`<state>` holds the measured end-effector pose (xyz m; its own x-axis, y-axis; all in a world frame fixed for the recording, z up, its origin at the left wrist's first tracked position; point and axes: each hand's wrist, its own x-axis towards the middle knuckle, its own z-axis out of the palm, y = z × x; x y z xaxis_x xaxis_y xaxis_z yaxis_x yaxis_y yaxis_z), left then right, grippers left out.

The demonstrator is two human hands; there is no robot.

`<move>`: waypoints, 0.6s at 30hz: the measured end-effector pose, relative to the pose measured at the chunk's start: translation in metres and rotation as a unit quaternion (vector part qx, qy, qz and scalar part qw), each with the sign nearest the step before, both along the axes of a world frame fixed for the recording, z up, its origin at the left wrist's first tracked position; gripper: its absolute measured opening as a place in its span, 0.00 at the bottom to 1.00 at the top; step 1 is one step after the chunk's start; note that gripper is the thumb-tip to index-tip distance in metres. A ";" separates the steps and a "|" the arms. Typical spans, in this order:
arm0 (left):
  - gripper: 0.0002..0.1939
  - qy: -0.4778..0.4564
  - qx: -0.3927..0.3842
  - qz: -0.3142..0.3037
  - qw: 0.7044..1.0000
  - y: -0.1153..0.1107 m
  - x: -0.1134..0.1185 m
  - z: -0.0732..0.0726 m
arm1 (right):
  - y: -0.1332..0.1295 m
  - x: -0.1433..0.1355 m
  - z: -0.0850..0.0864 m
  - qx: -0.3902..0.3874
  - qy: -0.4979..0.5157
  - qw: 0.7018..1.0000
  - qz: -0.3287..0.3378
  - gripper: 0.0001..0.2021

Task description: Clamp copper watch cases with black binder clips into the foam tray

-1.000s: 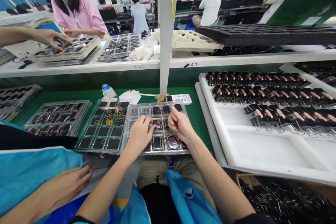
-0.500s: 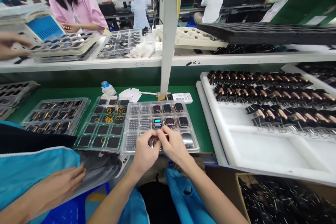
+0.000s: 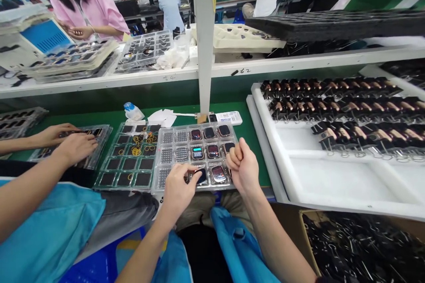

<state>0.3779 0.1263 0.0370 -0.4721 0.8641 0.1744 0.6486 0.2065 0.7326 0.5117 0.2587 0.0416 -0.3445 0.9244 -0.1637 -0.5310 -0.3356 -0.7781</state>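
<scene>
A clear plastic tray (image 3: 172, 142) in front of me holds several square watch faces, some with lit screens. My left hand (image 3: 179, 188) is at its lower middle, thumb and fingers closed round a dark watch face (image 3: 199, 176) in the bottom row. Right of that lies a watch with a lit screen (image 3: 218, 174). My right hand (image 3: 244, 166) is raised over the tray's right edge, its fingers curled in; what they hold, if anything, is hidden. It partly covers the watches in the right column.
Left of the tray is a green-edged tray (image 3: 113, 164) with dark squares and yellow rings. A co-worker's hands (image 3: 75, 148) are over another tray. A white rack (image 3: 318, 177) of clipped parts stands right; a box of black clips (image 3: 361, 243) is below.
My hands have moved apart: the left is on the bottom-row watch, the right has gone right and up. The co-worker's hands have come onto the left tray. The view has shifted slightly.
</scene>
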 end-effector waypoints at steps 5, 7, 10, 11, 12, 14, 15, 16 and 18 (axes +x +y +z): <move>0.12 0.135 0.004 -0.027 0.990 -0.007 -0.009 -0.001 | 0.007 0.017 0.012 0.037 -0.026 0.999 0.016 0.34; 0.14 0.159 0.017 0.029 0.987 -0.017 -0.027 0.002 | 0.009 0.030 0.009 0.041 -0.042 0.998 0.007 0.35; 0.18 0.169 -0.004 0.144 0.975 -0.037 -0.065 -0.001 | 0.013 0.054 0.002 0.012 -0.041 0.999 0.004 0.35; 0.21 0.153 -0.032 0.166 0.974 -0.043 -0.077 -0.004 | 0.014 0.061 0.001 0.006 -0.038 0.999 0.004 0.35; 0.23 0.126 -0.063 0.174 0.975 -0.049 -0.087 -0.008 | 0.014 0.065 0.001 0.005 -0.036 0.999 0.002 0.34; 0.26 0.058 -0.109 0.157 0.980 -0.057 -0.097 -0.017 | 0.016 0.063 0.007 0.030 -0.046 0.998 0.001 0.33; 0.26 0.032 -0.113 0.148 0.982 -0.059 -0.098 -0.022 | 0.017 0.054 0.013 0.059 -0.067 0.996 0.007 0.33; 0.26 0.017 -0.106 0.143 0.984 -0.060 -0.097 -0.025 | 0.017 0.040 0.020 0.100 -0.101 0.990 0.025 0.33; 0.23 0.015 -0.080 0.149 0.985 -0.060 -0.092 -0.031 | 0.016 -0.007 0.037 0.225 -0.207 0.946 0.109 0.32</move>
<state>0.2859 0.0658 0.0060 -0.7055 0.7057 0.0651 0.5632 0.5025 0.6559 0.5047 0.2744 0.0789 -0.5280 0.8466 0.0674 -0.1062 0.0128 -0.9943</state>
